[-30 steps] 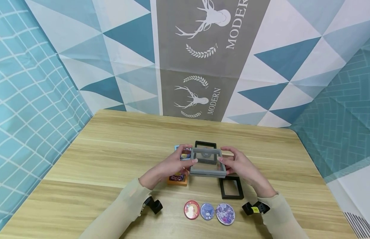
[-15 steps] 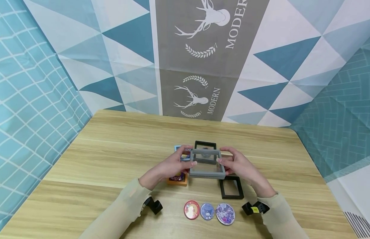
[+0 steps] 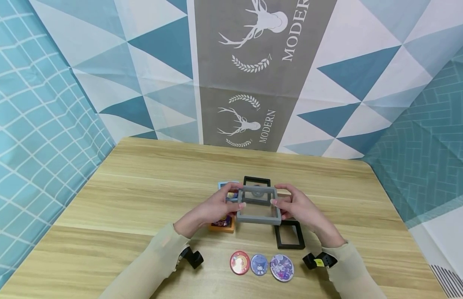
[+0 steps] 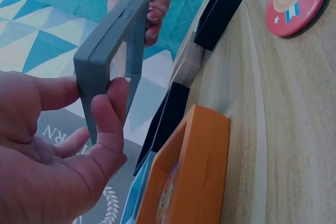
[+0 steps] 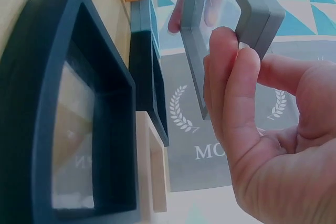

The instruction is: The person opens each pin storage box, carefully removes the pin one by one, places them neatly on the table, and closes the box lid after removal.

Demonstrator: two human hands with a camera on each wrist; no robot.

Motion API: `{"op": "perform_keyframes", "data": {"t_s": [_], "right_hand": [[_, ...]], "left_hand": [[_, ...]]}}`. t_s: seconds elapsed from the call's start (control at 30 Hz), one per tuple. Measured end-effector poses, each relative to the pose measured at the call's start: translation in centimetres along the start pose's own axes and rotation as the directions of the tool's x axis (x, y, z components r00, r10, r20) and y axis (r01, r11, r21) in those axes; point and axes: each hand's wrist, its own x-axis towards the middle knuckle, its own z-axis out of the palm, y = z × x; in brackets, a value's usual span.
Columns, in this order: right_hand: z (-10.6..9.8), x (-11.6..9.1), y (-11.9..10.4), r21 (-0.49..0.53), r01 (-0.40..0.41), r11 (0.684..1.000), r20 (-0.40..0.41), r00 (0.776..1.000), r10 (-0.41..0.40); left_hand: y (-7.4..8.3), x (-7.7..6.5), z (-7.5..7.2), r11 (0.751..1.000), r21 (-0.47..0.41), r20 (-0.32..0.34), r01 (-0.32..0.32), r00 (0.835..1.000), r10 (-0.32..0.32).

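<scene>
A grey display frame [image 3: 258, 221] with a clear middle is raised above the table, held between both hands. My left hand [image 3: 218, 205] pinches its left side, thumb on the face. My right hand [image 3: 300, 209] grips the right side in the same way. In the left wrist view, a seam runs along the edge of the grey frame [image 4: 107, 40]. In the right wrist view, its two layers lie against each other at the corner. Through the clear middle I see part of a black frame [image 3: 256, 179] standing behind, with something round in it.
Left of it are a blue frame [image 3: 221, 185] and an orange frame [image 3: 221, 229], partly hidden by my left hand. A second black frame [image 3: 291, 246] and a beige frame [image 5: 152, 171] stand to the right. Red [image 3: 240, 263], blue [image 3: 259, 265] and purple [image 3: 282, 268] round badges lie in front.
The grey frame has shifted very slightly left, its near edge a little lower. The seam along its near side shows less than before. Both hands keep their hold.
</scene>
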Motion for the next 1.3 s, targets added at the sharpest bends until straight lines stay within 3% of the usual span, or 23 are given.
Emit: {"op": "perform_keyframes", "data": {"t_s": [0.23,0.37,0.43,0.5,0.53,0.67,0.8,0.9,0.97,1.03,1.3], "right_hand": [[-0.1,-0.3,-0.1,-0.043,0.001,0.999,-0.034,0.999,-0.002],[0.0,-0.4,0.0,-0.107,0.011,0.994,-0.033,0.999,-0.015],[0.0,-0.4,0.1,-0.149,0.015,0.989,-0.030,0.999,-0.020],[0.1,-0.5,0.1,-0.188,0.020,0.982,-0.026,0.999,-0.025],[0.2,-0.5,0.2,-0.209,0.021,0.978,-0.023,0.999,-0.026],[0.5,-0.5,0.2,-0.253,0.026,0.967,0.002,1.000,-0.026],[0.8,-0.4,0.3,-0.259,0.022,0.966,0.022,1.000,-0.016],[1.1,-0.3,0.5,-0.284,0.024,0.958,0.022,1.000,-0.019],[1.4,-0.1,0.7,-0.323,0.037,0.946,0.014,0.999,-0.034],[1.7,0.0,0.7,-0.363,0.057,0.930,0.010,0.998,-0.057],[2.7,0.0,0.8,-0.497,0.042,0.867,-0.038,0.997,-0.069]], "left_hand": [[-0.1,0.0,0.0,0.997,0.080,0.020,0.013,1.000,-0.014],[-0.1,-0.1,-0.3,0.984,0.176,0.015,-0.008,1.000,0.006],[-0.1,-0.1,-0.6,0.963,0.268,0.006,-0.028,1.000,0.028],[0.0,-0.2,-1.0,0.919,0.391,-0.003,-0.054,0.998,0.060],[0.1,-0.2,-1.2,0.883,0.466,-0.008,-0.062,0.997,0.074],[0.4,-0.4,-1.8,0.691,0.722,-0.022,-0.048,0.996,0.092],[0.7,-1.0,-1.8,0.509,0.861,-0.012,-0.004,1.000,0.028],[0.9,-1.4,-1.6,0.416,0.910,0.006,0.000,1.000,-0.012],[1.0,-1.6,-1.5,0.376,0.927,0.018,-0.010,1.000,-0.016],[1.0,-1.7,-1.3,0.356,0.934,0.022,-0.014,1.000,-0.019],[1.4,-2.1,-1.0,0.319,0.948,0.033,-0.022,0.999,-0.028]]}}
